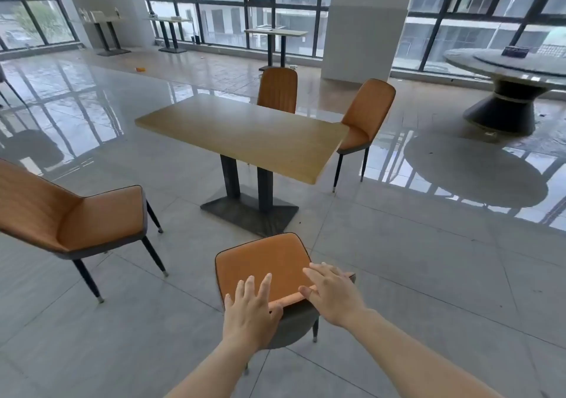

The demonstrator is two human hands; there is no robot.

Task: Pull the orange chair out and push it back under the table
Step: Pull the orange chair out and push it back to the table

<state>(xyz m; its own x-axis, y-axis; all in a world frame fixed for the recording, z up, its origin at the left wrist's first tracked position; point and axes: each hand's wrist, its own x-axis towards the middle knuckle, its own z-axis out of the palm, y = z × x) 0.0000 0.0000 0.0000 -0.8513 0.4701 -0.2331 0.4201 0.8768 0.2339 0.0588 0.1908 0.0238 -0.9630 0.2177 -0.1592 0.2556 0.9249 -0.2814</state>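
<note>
The orange chair [263, 267] stands on the near side of the wooden table [245, 134], drawn clear of it. Its front edge lies just short of the table's dark pedestal base [249, 214], and no part of it is under the tabletop. Its back faces the person.

Both hands lie on the top edge of the chair's backrest. The left hand [251, 312] sits toward the left end of that edge. Its fingers are straight, spread apart and reaching forward over the orange padding, with the thumb on the rim. The right hand [332, 293] sits at the right corner, its fingers likewise stretched flat and slightly fanned. Neither hand looks curled round the backrest, though the steep view from above hides how the palms meet it.

Three more orange chairs stand round the table:
- The side chair [76, 217] is off its left side, well out from it and turned toward it.
- The far chair [277, 91] is tucked close against its far long side.
- The end chair [364, 112] is at its far right corner, close to the tabletop.

A large round table [505, 70] stands well beyond the wooden table's right end, near the windows [226, 8]. The grey tiled floor [413, 259] runs under everything.
</note>
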